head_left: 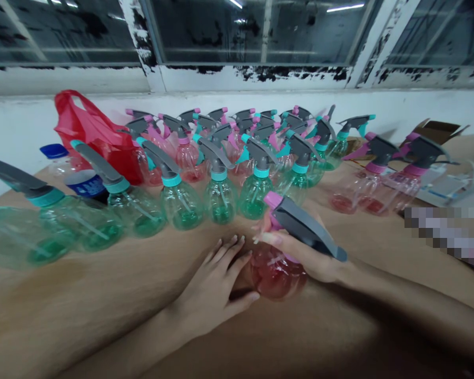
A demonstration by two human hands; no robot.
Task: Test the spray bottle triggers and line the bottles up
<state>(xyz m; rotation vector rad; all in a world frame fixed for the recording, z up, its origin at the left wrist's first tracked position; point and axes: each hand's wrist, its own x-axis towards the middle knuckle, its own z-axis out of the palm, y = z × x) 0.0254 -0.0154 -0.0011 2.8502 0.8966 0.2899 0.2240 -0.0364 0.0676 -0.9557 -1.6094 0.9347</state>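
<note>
A pink spray bottle (278, 276) with a grey and pink trigger head stands on the wooden table in front of me. My right hand (304, 252) is wrapped round its neck, just under the trigger head. My left hand (217, 281) lies on the table at the bottle's left side, fingers spread, its thumb and fingertips close to the bottle's base; whether they touch it I cannot tell. Beyond my hands stands a green spray bottle (257, 197) with a turquoise collar, one of several in a curved row.
Behind the green row stand several more spray bottles with pink or turquoise heads. Two pink spray bottles (375, 187) are at the right. A red plastic bag (98, 137) and a blue-capped bottle (55, 152) sit back left. An open cardboard box (434, 129) is at the far right.
</note>
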